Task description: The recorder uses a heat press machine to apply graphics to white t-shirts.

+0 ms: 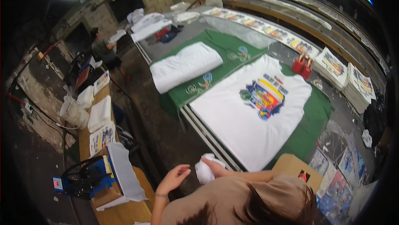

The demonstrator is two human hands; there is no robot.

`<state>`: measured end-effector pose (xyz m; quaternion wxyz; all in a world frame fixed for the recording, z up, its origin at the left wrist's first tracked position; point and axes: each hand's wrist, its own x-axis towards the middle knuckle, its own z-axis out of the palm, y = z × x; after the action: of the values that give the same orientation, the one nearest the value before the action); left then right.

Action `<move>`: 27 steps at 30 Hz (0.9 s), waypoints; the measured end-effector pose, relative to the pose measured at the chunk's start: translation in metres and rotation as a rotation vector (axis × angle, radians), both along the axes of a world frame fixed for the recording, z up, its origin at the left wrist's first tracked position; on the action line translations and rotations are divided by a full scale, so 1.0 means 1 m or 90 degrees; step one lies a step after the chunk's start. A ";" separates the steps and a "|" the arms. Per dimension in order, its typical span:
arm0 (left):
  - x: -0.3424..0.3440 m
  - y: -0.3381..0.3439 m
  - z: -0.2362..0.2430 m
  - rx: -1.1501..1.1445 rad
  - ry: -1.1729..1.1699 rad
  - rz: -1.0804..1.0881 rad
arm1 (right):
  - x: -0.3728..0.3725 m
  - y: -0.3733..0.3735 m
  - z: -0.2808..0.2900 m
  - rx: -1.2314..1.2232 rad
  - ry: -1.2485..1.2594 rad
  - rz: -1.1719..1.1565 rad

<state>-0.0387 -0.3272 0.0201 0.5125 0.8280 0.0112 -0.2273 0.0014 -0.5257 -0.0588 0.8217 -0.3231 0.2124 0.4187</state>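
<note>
My right hand [214,167] grips a bunched white cloth [204,172] beside the table's near edge. To its left my left hand [176,177], a bracelet at the wrist, is raised with fingers stretched out and nothing in it. In front of me a white shirt [224,113] lies flat on a green cloth [301,135], its colourful print [262,97] facing up. Beyond it, a folded white garment [187,65] rests on another stretch of green cloth [216,38].
A blue and black heat press [89,177] stands on the wooden bench at left, with white fabric stacks [99,113]. Printed sheets are piled [330,67] at right, near two red objects [302,66]. A cardboard piece [297,171] lies near my right arm. Several people work farther back.
</note>
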 end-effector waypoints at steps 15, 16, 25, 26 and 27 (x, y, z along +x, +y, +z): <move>0.213 -0.072 0.136 0.244 -0.331 -0.193 | 0.005 0.003 0.001 -0.080 -0.053 0.021; 0.242 -0.095 0.158 0.303 -0.472 -0.216 | 0.006 0.000 0.003 -0.086 -0.069 0.012; 0.341 -0.275 0.272 0.482 -0.446 -0.190 | -0.002 -0.066 0.019 0.121 -0.005 -0.204; 0.344 -0.285 0.275 0.485 -0.435 -0.195 | -0.002 -0.069 0.019 0.130 0.014 -0.209; 0.347 -0.291 0.275 0.481 -0.423 -0.191 | -0.001 -0.070 0.019 0.134 0.044 -0.195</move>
<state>0.3084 -0.6185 0.2952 0.1157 0.9751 -0.1892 -0.0035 0.0000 -0.5954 -0.0393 0.8975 -0.1844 0.2419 0.3194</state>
